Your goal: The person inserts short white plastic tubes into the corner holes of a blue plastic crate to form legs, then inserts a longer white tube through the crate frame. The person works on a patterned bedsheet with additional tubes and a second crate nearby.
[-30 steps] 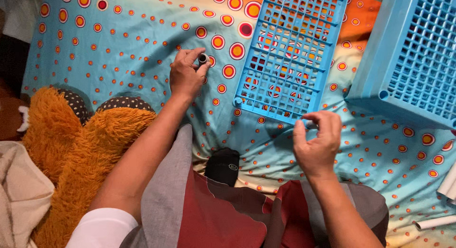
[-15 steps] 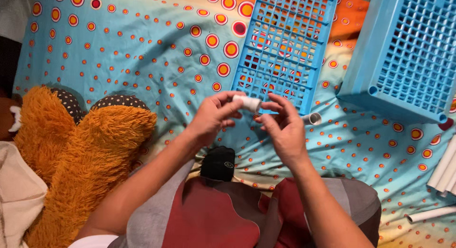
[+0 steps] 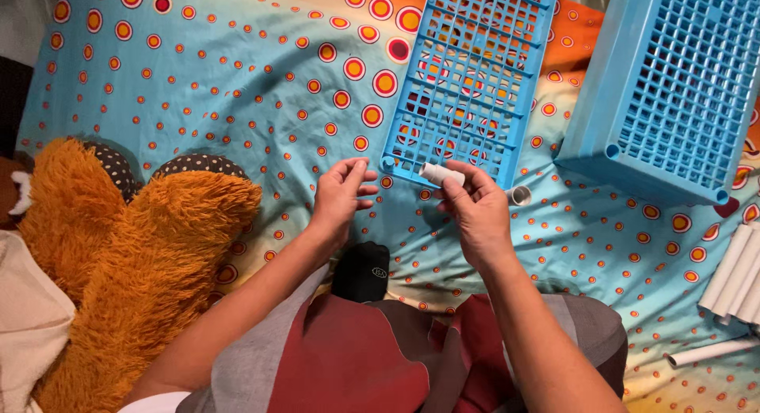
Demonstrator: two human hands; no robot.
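My right hand (image 3: 475, 211) grips a short white tube (image 3: 440, 174) by its end, just below the near edge of a flat blue lattice panel (image 3: 467, 73). My left hand (image 3: 340, 195) hovers to the left of it with fingers apart, holding nothing. A second short white tube (image 3: 518, 195) lies on the spotted blue bedsheet (image 3: 237, 81) right behind my right hand. Both hands sit above my lap, in front of a small black object (image 3: 362, 270) on the sheet.
A deeper blue lattice basket piece (image 3: 673, 89) stands at the upper right. Several long white tubes (image 3: 732, 278) lie at the right edge, one more (image 3: 708, 352) lower down. An orange plush toy (image 3: 134, 247) fills the left side.
My left hand came back from the sheet to meet the right at the white tube, then let go and drew away left. The right hand keeps the tube.
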